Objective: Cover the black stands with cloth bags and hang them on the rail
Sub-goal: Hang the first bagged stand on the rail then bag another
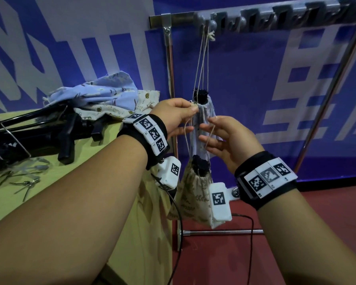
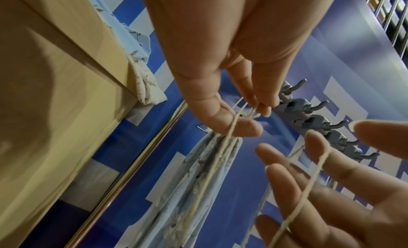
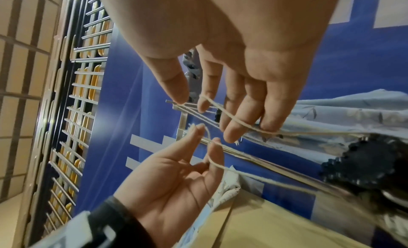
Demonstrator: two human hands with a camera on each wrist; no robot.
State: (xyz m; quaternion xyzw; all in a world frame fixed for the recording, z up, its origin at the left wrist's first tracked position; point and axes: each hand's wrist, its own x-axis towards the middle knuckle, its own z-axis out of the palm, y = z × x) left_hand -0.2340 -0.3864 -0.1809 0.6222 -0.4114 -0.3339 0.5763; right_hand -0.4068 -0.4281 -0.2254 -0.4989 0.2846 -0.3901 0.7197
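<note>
A pale blue cloth bag (image 1: 203, 118) with a black stand's top (image 1: 200, 96) poking out hangs by drawstrings (image 1: 202, 58) from a hook (image 1: 211, 25) on the grey rail (image 1: 275, 17). Below it hangs a beige patterned bag (image 1: 191, 194) over another black stand (image 1: 200, 165). My left hand (image 1: 193, 108) pinches a drawstring (image 2: 243, 112) at the blue bag's neck. Just to its right, my right hand (image 1: 206, 132) is spread, and a loose string (image 2: 318, 168) lies across its straight fingers (image 3: 234, 129).
More black stands (image 1: 39, 130) and loose cloth bags (image 1: 103, 93) lie on the yellow-green table (image 1: 49, 202) at the left, with metal clips (image 1: 27, 184) nearer me. The rack's upright pole (image 1: 170, 79) stands beside the table edge. Several free hooks (image 1: 317, 11) run rightward.
</note>
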